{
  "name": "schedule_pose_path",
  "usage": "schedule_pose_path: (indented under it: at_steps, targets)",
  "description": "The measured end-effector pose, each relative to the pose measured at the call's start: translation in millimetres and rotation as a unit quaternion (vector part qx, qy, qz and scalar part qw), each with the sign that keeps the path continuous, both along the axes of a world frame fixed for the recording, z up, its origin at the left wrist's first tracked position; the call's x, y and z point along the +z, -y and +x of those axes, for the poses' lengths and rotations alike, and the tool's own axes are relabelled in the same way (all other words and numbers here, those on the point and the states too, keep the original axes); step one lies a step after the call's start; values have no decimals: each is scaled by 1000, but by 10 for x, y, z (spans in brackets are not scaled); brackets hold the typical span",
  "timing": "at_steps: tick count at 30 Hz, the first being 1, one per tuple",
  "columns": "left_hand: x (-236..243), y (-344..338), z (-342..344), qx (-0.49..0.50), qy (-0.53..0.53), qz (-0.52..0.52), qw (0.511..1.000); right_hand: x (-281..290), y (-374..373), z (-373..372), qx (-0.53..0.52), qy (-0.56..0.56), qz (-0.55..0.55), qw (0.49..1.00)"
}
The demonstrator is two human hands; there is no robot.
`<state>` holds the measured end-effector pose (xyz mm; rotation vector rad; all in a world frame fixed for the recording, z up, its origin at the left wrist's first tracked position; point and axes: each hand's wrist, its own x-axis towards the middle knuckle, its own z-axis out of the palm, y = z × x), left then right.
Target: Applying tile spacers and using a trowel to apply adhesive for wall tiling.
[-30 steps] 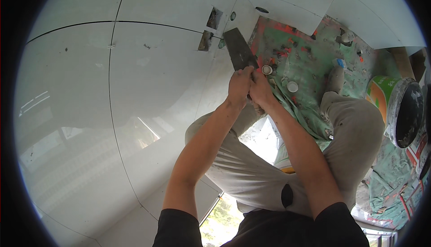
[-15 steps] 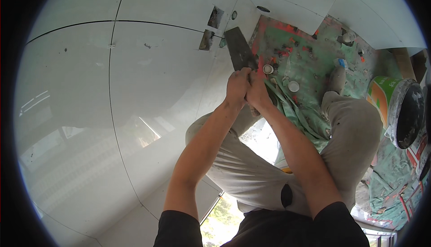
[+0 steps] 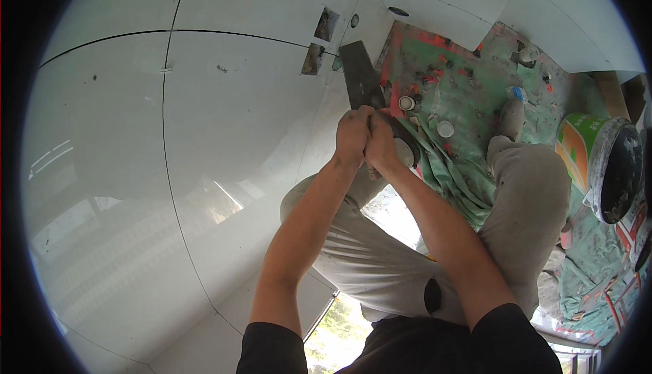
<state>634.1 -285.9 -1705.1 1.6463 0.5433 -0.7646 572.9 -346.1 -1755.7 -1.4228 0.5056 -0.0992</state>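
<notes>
My left hand (image 3: 352, 133) and my right hand (image 3: 382, 144) are pressed together, fingers closed around one thing. From their far side a long, dark, flat bar (image 3: 361, 75) reaches toward the corner by the wall cutouts. A short brownish end (image 3: 373, 172) pokes out below the hands. My fingers hide the middle, so I cannot tell whether bar and end are one tool. Beside my right hand shows a rounded pale thing with a dark rim (image 3: 407, 150), partly covered by the wrist.
Glossy white wall panels (image 3: 238, 129) with two rectangular cutouts (image 3: 313, 59) rise on the left. A crumpled green sheet (image 3: 455, 177) covers the floor, with scraps and small white lids (image 3: 445, 129). A large bucket (image 3: 591, 160) lies tilted at the right, near my bent knee.
Both hands have shifted slightly left, and the near end of the dark bar with them. The rounded dark-rimmed thing now shows beside my right hand.
</notes>
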Motion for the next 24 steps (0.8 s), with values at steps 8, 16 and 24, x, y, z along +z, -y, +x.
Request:
schedule_pose_path:
  at_steps: [8,16,24]
  targets:
    - [-37,-87,10,4,1,-30,1000,93,-32,0,8,-16,-26,999]
    - [38,14,2,41,-25,-76,996,176,35,-1,15,-52,-76,996]
    - [56,-19,28,29,-16,-43,999,118,-39,28,3,-28,-51,998]
